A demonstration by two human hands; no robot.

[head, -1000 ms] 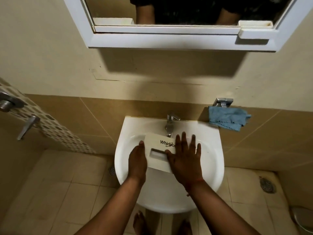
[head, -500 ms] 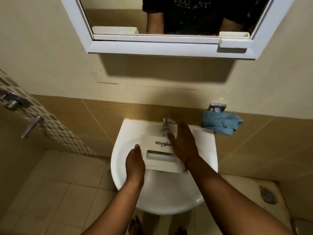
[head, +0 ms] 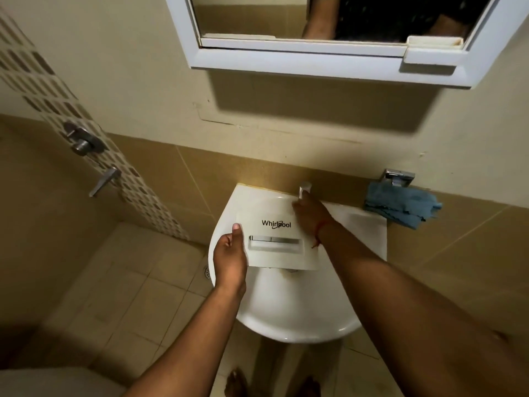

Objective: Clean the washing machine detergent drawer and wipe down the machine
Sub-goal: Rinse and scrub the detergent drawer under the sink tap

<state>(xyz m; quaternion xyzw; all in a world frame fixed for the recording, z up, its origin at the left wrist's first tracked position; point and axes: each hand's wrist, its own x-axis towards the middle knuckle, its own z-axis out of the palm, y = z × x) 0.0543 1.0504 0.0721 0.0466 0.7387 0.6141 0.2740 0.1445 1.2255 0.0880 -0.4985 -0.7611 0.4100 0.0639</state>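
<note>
The left hand point(head: 230, 257) grips the white detergent drawer point(head: 279, 242) by its left edge, thumb on top, over the sink point(head: 286, 316). The right hand point(head: 310, 214) reaches the tap point(head: 304, 189); its fingers' spread is hidden. A blue cloth point(head: 400, 206) hangs beside the sink's right edge.

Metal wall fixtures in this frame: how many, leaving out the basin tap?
3. A round valve and a lever handle sit on the patterned tile strip at left; a chrome holder is right of the sink, above the blue cloth. Others may lie out of view.
</note>
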